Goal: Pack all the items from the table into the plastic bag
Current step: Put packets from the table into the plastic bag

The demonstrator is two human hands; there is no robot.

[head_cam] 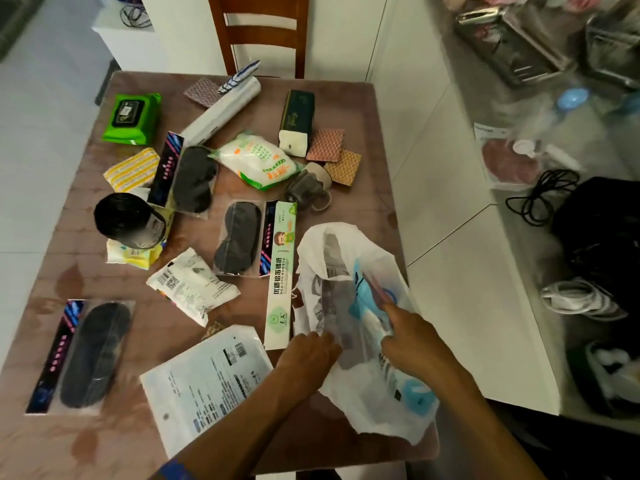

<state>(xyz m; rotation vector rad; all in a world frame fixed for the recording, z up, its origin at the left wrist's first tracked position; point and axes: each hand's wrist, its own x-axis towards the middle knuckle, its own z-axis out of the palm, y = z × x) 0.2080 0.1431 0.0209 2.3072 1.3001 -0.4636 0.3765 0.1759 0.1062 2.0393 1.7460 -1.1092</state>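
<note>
A white plastic bag [367, 403] lies at the table's right front, with a blue-and-white packet [367, 299] and a dark item inside. My left hand [308, 358] grips the bag's near edge. My right hand [412, 337] is pushed into the bag's mouth, on the blue packet. Beside the bag lies a long foil box [281, 271]. Across the table lie several sleep-mask packs [239, 237], a white flat pouch [207, 382], a small white packet [192, 285], a rice-like bag [259, 161], green wipes [133, 117] and a black roll [128, 220].
A wooden chair [259, 32] stands at the table's far edge. To the right is a white floor strip, then a cluttered counter with a black bag [599, 230], cables [543, 195] and metal racks [512, 43]. The table [104, 438] ends just under the bag.
</note>
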